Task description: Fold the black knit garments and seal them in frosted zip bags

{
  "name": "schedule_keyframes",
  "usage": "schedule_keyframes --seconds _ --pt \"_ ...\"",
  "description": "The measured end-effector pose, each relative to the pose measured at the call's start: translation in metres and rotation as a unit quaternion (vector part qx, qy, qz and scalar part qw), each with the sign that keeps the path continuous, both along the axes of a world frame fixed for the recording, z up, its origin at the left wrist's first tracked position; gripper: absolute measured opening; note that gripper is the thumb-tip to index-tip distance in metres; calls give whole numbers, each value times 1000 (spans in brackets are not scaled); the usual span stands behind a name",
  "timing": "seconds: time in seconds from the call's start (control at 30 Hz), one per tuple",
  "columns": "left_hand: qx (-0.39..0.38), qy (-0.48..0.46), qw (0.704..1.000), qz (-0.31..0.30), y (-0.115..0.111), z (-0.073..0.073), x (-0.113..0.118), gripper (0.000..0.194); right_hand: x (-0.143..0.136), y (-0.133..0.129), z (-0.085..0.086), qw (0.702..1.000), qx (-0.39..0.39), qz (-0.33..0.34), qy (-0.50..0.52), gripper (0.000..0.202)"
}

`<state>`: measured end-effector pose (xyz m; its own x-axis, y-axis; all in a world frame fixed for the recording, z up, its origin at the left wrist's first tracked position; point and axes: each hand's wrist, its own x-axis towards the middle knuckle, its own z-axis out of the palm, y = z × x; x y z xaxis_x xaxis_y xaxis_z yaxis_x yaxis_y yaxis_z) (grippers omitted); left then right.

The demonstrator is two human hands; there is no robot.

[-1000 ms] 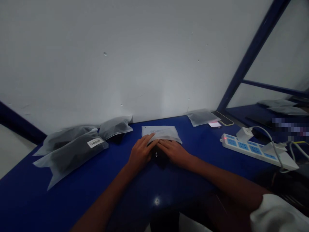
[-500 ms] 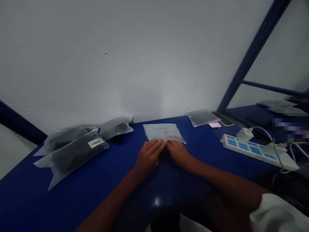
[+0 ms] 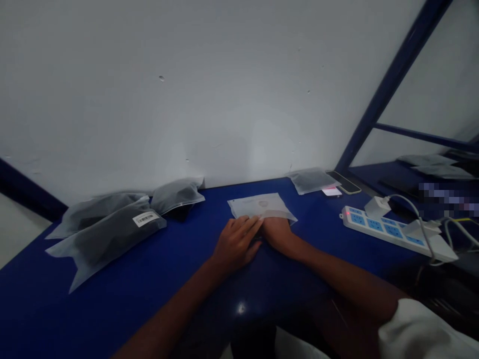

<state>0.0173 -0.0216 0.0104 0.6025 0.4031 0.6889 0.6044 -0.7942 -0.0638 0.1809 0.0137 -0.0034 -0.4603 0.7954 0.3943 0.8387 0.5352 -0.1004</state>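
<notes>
A frosted plastic pouch [image 3: 275, 203] with faint print and a round mark lies flat on the blue table, its opening toward me. My left hand [image 3: 237, 239] rests at the pouch's near edge. Its fingers are stretched out, with the tips on the plastic, and the thumb stands apart below them. My right hand [image 3: 277, 233] reaches into the mouth of the pouch up to about the knuckles. The pouch's near edge lies over its fingers, so I cannot see whether they hold anything.
Left on the table [image 3: 179, 279] lie filled frosted pouches, one with a barcode label [image 3: 145, 219], another [image 3: 177, 193] by the wall. Back right are a pouch [image 3: 312, 180], a pink-white card-like item [image 3: 332, 191] and a phone [image 3: 346, 182]. A power strip [image 3: 396, 232] with chargers and cables sits right.
My right hand has gone deeper into the pouch, which has shifted slightly right and turned. My left thumb has come away from the fingers. The view has shifted slightly.
</notes>
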Motion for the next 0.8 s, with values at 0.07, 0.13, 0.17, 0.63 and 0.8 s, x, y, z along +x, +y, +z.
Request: schedule_keyframes --seconds 0.07,0.13,0.17,0.63,0.8 --pt "-1 -13 1000 5 0 0 1 38 1 -3 2 1000 -12 2 -8 26" --pt "-10 -26 999 23 -1 1 1 35 1 -8 4 999 -27 12 -15 29" --pt "-17 -32 999 36 0 1 1 34 1 -11 5 999 -24 27 -17 33" --pt "-152 -38 978 135 18 -11 -26 56 39 -5 41 984 1 179 4 46" --pt "-184 -33 969 162 21 -12 -28 51 50 4 42 993 -48 104 -3 32"
